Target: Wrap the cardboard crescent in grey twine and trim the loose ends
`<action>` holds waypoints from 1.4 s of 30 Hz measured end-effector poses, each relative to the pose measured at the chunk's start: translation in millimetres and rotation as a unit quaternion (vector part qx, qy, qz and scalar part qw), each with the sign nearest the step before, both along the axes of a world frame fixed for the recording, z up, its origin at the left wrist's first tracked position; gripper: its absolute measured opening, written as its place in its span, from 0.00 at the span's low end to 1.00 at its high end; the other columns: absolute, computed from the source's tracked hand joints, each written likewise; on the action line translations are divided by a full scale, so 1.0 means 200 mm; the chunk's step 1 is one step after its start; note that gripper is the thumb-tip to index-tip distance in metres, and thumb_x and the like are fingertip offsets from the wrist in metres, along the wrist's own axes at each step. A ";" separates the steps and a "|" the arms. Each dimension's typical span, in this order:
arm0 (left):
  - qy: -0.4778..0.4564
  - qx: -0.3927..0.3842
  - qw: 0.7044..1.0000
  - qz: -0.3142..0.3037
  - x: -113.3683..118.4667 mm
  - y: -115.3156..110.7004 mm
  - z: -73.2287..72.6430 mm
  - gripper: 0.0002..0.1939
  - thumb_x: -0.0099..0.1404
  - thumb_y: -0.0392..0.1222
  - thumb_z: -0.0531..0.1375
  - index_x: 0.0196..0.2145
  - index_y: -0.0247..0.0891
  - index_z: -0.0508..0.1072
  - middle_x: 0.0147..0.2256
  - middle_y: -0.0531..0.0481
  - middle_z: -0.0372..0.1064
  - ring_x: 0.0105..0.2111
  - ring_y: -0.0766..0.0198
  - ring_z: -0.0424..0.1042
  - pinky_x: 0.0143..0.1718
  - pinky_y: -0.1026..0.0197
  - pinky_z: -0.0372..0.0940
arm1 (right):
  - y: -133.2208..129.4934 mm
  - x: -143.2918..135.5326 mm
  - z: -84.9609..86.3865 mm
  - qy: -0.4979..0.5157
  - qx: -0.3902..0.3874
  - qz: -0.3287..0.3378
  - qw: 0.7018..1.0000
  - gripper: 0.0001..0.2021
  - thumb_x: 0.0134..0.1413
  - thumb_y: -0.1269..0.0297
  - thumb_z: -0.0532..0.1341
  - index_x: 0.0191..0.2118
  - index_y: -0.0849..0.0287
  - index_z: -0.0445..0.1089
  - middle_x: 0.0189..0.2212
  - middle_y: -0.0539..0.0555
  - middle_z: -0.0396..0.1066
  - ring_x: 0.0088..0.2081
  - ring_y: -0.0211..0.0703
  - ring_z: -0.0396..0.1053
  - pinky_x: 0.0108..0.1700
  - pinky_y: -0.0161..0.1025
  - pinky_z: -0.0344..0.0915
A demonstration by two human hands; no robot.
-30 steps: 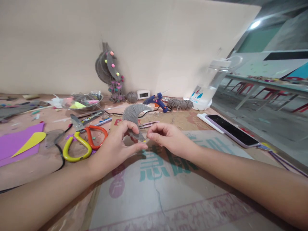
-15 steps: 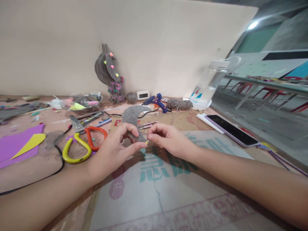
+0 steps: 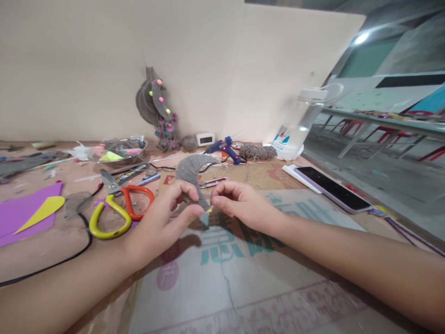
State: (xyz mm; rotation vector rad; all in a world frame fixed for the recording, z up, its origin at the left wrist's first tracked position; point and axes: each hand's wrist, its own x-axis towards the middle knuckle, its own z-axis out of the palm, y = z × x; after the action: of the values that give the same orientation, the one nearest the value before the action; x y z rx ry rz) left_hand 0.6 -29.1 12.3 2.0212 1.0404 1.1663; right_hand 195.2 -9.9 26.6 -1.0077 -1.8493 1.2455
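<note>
A crescent shape wrapped in grey yarn [image 3: 188,172] stands tilted over the board, its lower end held between the thumb and fingers of my left hand [image 3: 168,218]. A bit of yellow shows at that lower tip. Right beside the tip, my right hand [image 3: 239,202] is closed in a pinch. Whatever its fingertips hold is too small to make out, perhaps the yarn's end. Behind the hands lies a pair of small pink-handled tweezers or snips [image 3: 214,182]. Scissors with yellow and orange handles [image 3: 111,218] lie left of my left wrist.
A blue glue gun [image 3: 224,148], a grey yarn bundle [image 3: 259,151], a small clock [image 3: 206,139] and a water bottle [image 3: 295,123] line the back. A phone [image 3: 333,188] lies right, purple sheets [image 3: 31,204] left. A pompom-trimmed moon ornament [image 3: 153,102] leans against the wall.
The view has shifted slightly. My left thumb has drawn back a little from the crescent's lower tip, showing more of it. My right hand stays pinched beside it.
</note>
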 end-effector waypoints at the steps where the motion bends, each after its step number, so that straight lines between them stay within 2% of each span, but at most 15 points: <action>1: 0.005 0.010 1.000 -0.001 0.00 0.00 0.00 0.05 0.66 0.44 0.53 0.34 0.42 0.63 0.30 0.54 0.63 0.30 0.66 0.65 0.31 0.63 0.61 | 0.00 0.00 0.00 0.001 0.002 0.000 1.000 0.08 0.52 0.61 0.59 0.29 0.60 0.65 0.21 0.45 0.58 0.22 0.31 0.54 0.26 0.31 0.54; 4: 0.021 0.040 0.999 0.024 -0.01 0.00 0.01 0.10 0.69 0.43 0.46 0.32 0.42 0.64 0.28 0.54 0.62 0.31 0.66 0.64 0.34 0.62 0.60 | 0.00 0.00 0.00 -0.003 0.009 -0.005 1.000 0.07 0.52 0.62 0.59 0.28 0.60 0.65 0.22 0.46 0.59 0.24 0.31 0.56 0.27 0.31 0.55; 9: 0.032 0.032 0.998 0.051 0.00 0.01 0.02 0.13 0.70 0.44 0.45 0.31 0.41 0.65 0.28 0.53 0.62 0.32 0.64 0.64 0.36 0.62 0.60 | 0.01 0.00 0.00 -0.057 0.057 -0.005 0.997 0.08 0.54 0.62 0.58 0.29 0.61 0.69 0.25 0.48 0.65 0.27 0.35 0.61 0.33 0.34 0.60; 13: 0.021 0.010 0.999 0.046 0.00 0.01 0.02 0.12 0.69 0.44 0.46 0.32 0.42 0.65 0.29 0.53 0.63 0.33 0.64 0.65 0.37 0.62 0.61 | 0.02 0.02 0.00 -0.057 0.124 -0.067 0.988 0.10 0.58 0.62 0.55 0.39 0.59 0.71 0.38 0.54 0.70 0.40 0.41 0.66 0.43 0.39 0.62; 15: 0.009 -0.004 0.999 0.044 0.00 0.02 0.01 0.10 0.69 0.44 0.47 0.35 0.42 0.66 0.31 0.53 0.64 0.33 0.65 0.67 0.38 0.63 0.62 | 0.02 0.03 -0.01 -0.028 0.119 -0.109 0.986 0.11 0.59 0.60 0.54 0.43 0.58 0.67 0.38 0.54 0.69 0.38 0.40 0.66 0.39 0.37 0.63; 18: -0.027 -0.040 0.998 0.040 0.01 0.03 0.00 0.09 0.69 0.44 0.48 0.37 0.43 0.66 0.35 0.53 0.63 0.33 0.67 0.68 0.37 0.63 0.64 | 0.03 0.04 -0.02 0.012 0.109 -0.137 0.985 0.10 0.58 0.57 0.54 0.41 0.58 0.64 0.32 0.51 0.66 0.29 0.35 0.62 0.29 0.33 0.60; 22: -0.070 -0.077 0.994 0.024 0.01 0.04 -0.01 0.08 0.69 0.46 0.48 0.40 0.43 0.64 0.37 0.53 0.61 0.32 0.68 0.69 0.35 0.63 0.66 | 0.02 0.03 -0.01 -0.020 0.075 -0.106 0.991 0.11 0.55 0.56 0.58 0.39 0.59 0.65 0.27 0.48 0.65 0.23 0.32 0.57 0.25 0.33 0.55; 25: -0.074 -0.082 0.994 0.019 0.01 0.04 -0.01 0.08 0.69 0.46 0.48 0.40 0.43 0.64 0.37 0.53 0.61 0.32 0.69 0.69 0.36 0.63 0.66 | 0.01 0.02 -0.01 -0.053 0.044 -0.059 0.996 0.15 0.50 0.58 0.62 0.42 0.59 0.67 0.31 0.50 0.69 0.22 0.32 0.55 0.25 0.33 0.54; 28: -0.076 -0.084 0.993 0.018 0.01 0.04 -0.01 0.08 0.68 0.46 0.49 0.40 0.42 0.64 0.37 0.53 0.61 0.32 0.69 0.69 0.36 0.63 0.66 | 0.00 0.01 -0.01 -0.051 0.028 -0.032 0.998 0.19 0.47 0.60 0.65 0.45 0.58 0.66 0.35 0.51 0.70 0.23 0.31 0.57 0.27 0.33 0.56; 30: -0.072 -0.080 0.994 0.015 0.01 0.04 -0.01 0.08 0.68 0.46 0.49 0.40 0.42 0.64 0.37 0.53 0.61 0.32 0.69 0.69 0.35 0.64 0.65 | 0.00 0.00 -0.02 -0.040 0.017 -0.019 0.999 0.17 0.48 0.62 0.64 0.45 0.59 0.66 0.31 0.50 0.69 0.25 0.32 0.60 0.28 0.33 0.58; 32: -0.064 -0.077 0.995 0.016 0.01 0.04 -0.01 0.08 0.68 0.45 0.49 0.40 0.42 0.64 0.36 0.54 0.62 0.32 0.69 0.69 0.35 0.64 0.65 | 0.01 0.00 -0.02 -0.034 0.015 -0.013 0.999 0.13 0.49 0.64 0.63 0.42 0.59 0.67 0.27 0.47 0.66 0.26 0.33 0.61 0.29 0.33 0.59; 35: -0.054 -0.078 0.995 0.021 0.01 0.03 0.00 0.08 0.69 0.45 0.48 0.40 0.41 0.64 0.35 0.54 0.62 0.32 0.69 0.69 0.36 0.64 0.65 | 0.01 0.01 -0.02 -0.042 0.044 -0.022 0.998 0.04 0.51 0.66 0.61 0.33 0.61 0.69 0.25 0.48 0.65 0.27 0.33 0.61 0.31 0.33 0.59; 39: -0.028 -0.054 0.998 0.016 0.01 0.03 0.00 0.09 0.69 0.43 0.47 0.40 0.42 0.65 0.33 0.55 0.63 0.32 0.69 0.68 0.37 0.64 0.63 | 0.00 0.01 0.00 -0.048 0.072 -0.031 0.996 0.05 0.52 0.66 0.59 0.28 0.61 0.69 0.24 0.47 0.65 0.25 0.33 0.60 0.30 0.32 0.58; 42: -0.018 -0.047 0.999 0.002 0.01 0.03 -0.01 0.06 0.66 0.45 0.53 0.39 0.42 0.65 0.32 0.55 0.64 0.31 0.69 0.67 0.34 0.65 0.63 | 0.00 0.00 0.01 -0.048 0.074 -0.030 0.996 0.06 0.52 0.65 0.59 0.27 0.61 0.70 0.23 0.47 0.65 0.25 0.33 0.60 0.30 0.32 0.58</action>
State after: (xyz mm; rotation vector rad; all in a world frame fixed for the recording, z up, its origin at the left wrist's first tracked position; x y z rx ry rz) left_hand 1.9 -23.1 10.5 1.9205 1.0623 1.1308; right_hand 196.1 -10.5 28.3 -1.0497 -1.9386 1.0239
